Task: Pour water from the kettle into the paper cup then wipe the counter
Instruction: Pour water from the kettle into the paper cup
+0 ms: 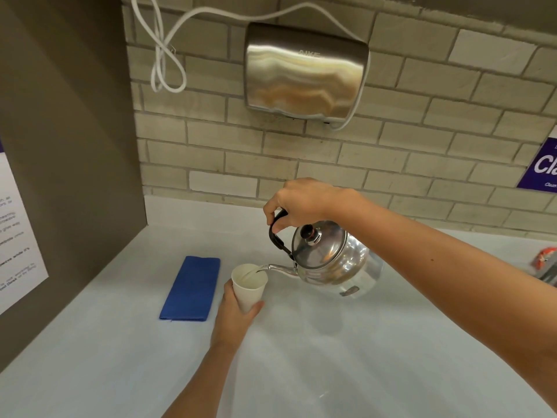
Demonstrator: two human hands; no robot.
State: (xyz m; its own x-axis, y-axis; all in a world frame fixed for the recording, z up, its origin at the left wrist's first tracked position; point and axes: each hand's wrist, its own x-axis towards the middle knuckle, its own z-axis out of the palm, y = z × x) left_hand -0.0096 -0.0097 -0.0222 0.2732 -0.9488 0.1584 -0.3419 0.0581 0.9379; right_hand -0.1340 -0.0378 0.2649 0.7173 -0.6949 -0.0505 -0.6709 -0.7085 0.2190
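Note:
A shiny steel kettle [328,257] hangs tilted to the left above the white counter [331,357]. My right hand [301,203] grips its black handle from above. Its thin spout reaches over the rim of a white paper cup [248,286], and a stream of water runs from the spout into the cup. My left hand [233,318] holds the cup from below and behind, lifted slightly and leaning to the right. A folded blue cloth [191,289] lies flat on the counter just left of the cup.
A steel hand dryer [304,70] with a white cable is mounted on the tiled wall above the counter. A grey side panel [69,146] with a printed notice closes the left. A purple sign [542,167] and a small orange-grey object [545,263] sit at the far right.

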